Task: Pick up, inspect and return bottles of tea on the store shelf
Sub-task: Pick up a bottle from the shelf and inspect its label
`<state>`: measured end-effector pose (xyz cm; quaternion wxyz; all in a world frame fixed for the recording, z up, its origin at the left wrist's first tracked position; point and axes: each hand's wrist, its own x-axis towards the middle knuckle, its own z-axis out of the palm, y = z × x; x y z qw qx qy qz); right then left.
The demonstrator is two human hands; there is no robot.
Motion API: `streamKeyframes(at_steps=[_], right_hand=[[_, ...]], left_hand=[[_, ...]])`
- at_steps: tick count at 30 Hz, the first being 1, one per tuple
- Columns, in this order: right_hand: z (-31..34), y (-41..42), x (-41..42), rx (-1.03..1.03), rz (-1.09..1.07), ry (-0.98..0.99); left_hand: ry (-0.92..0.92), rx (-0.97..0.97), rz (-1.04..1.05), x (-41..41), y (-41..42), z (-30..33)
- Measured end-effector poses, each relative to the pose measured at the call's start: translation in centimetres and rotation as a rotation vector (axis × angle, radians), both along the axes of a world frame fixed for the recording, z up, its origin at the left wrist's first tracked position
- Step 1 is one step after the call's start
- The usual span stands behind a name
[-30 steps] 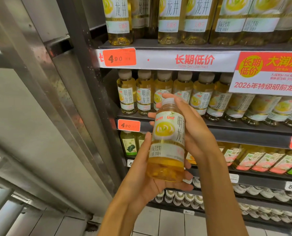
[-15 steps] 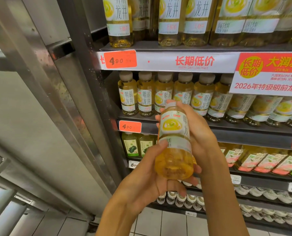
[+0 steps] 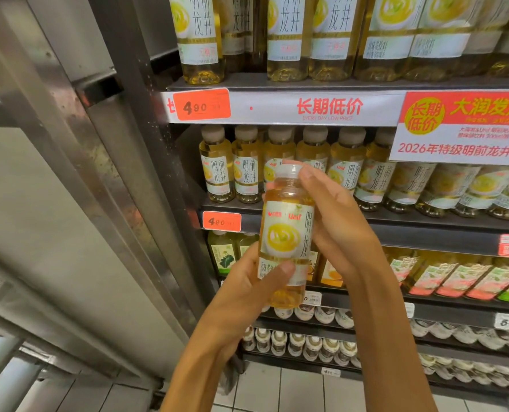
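Note:
A bottle of yellow tea point(image 3: 286, 233) with a white cap and a white label stands upright in front of the shelf, held in both hands. My left hand point(image 3: 244, 295) grips its lower part, thumb across the label's bottom. My right hand point(image 3: 333, 221) wraps the upper part from the right, fingertips at the cap. Behind it, a row of the same tea bottles point(image 3: 306, 165) stands on the middle shelf point(image 3: 425, 224).
Larger tea bottles point(image 3: 330, 37) fill the top shelf. Orange price tags point(image 3: 202, 104) sit on the shelf edges, and a red sale sign point(image 3: 464, 126) hangs at right. Other drinks point(image 3: 467, 278) fill the lower shelves. A steel pillar point(image 3: 104, 144) stands at left.
The bottle has been tipped from leaning bottom-toward-me to upright and raised a little. Its cap now shows, and my left thumb has shifted onto the label's lower edge.

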<state>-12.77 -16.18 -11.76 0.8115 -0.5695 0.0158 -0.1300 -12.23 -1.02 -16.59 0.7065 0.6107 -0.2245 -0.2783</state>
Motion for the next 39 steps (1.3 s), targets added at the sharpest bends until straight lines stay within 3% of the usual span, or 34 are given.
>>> streamKeyframes(at_steps=[3,6,16,22,28,35,39], right_hand=[[0.1,0.0,-0.7,0.049,0.129,-0.171],[0.3,0.0,-1.3,-0.034,0.219,-0.282],[1.1,-0.4,-2.2,-0.160,0.394,-0.364],[0.7,0.1,-1.3,-0.040,0.175,-0.288],[-0.2,0.1,-0.4,0.101,0.120,-0.203],[0.3,-0.1,-0.4,0.081,0.008,-0.206],[0.3,-0.3,-0.2,0.088,0.050,-0.201]], left_hand=[[-0.127,0.031,0.054,0.4,-0.3,-0.2],[-0.245,0.078,0.096,0.6,-0.7,-0.6],[-0.366,0.038,0.133,1.4,0.4,-0.4],[-0.209,-0.043,0.027,0.8,0.8,0.2],[-0.077,0.057,-0.002,0.7,0.5,-0.3],[-0.120,0.027,0.093,0.8,-0.4,-0.2],[0.147,-0.107,-0.027,0.5,-0.7,0.1]])
